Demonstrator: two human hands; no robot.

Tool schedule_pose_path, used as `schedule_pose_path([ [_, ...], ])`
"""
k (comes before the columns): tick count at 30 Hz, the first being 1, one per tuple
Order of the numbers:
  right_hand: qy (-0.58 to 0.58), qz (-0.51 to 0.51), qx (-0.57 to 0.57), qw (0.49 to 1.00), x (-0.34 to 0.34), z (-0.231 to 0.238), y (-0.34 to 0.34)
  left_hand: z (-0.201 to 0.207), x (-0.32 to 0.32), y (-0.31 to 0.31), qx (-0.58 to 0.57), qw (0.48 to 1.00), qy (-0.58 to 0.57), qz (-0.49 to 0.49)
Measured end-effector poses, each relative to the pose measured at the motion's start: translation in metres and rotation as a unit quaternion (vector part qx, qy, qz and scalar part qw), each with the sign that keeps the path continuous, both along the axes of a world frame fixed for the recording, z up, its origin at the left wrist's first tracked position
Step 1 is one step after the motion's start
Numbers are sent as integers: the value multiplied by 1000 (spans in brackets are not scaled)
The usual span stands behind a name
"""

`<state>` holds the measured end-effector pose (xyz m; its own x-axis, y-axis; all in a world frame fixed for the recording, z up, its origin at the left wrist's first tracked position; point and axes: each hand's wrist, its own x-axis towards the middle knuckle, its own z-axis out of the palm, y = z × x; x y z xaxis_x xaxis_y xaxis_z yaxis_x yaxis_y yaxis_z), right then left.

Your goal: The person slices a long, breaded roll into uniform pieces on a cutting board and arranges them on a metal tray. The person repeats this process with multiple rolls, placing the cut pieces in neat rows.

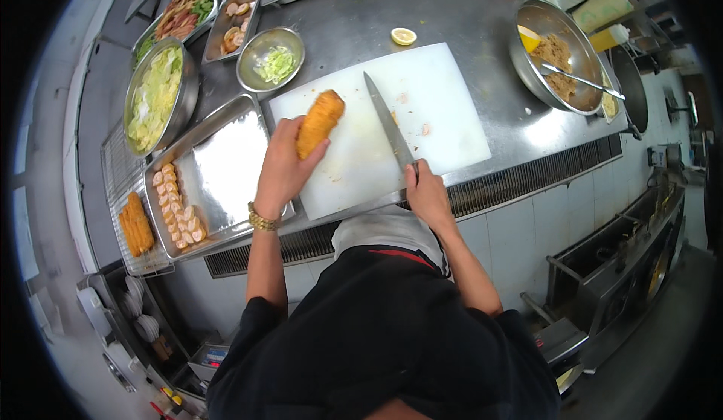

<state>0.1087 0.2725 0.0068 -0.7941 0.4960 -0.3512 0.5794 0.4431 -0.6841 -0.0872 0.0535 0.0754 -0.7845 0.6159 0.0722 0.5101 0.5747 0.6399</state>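
My left hand [285,162] grips a golden-brown fried roll [322,122] above the left part of a white cutting board [452,119]. In my right hand [429,194] is the handle of a long kitchen knife [387,119]. Its blade points away from me over the middle of the board, apart from the roll. A few small crumbs lie on the board to the right of the blade. Left of the board, a steel tray [233,149] holds rows of pale slices with orange-brown edges [177,209].
Further left, another fried roll [135,224] rests on a wire rack [120,156]. Bowls of shredded cabbage [154,100] and chopped greens [275,64] stand at the back left. A lemon half [404,36] lies behind the board. At right sits a steel bowl [531,73] of brown crumbly mixture with a spoon.
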Motion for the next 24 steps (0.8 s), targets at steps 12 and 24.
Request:
schedule_pose_path([
  [12, -84, 24, 86, 992, 25, 23, 28, -69, 44, 72, -125, 967, 159, -156],
  [24, -88, 82, 123, 985, 37, 67, -4, -79, 28, 91, 28, 955, 176, -236],
])
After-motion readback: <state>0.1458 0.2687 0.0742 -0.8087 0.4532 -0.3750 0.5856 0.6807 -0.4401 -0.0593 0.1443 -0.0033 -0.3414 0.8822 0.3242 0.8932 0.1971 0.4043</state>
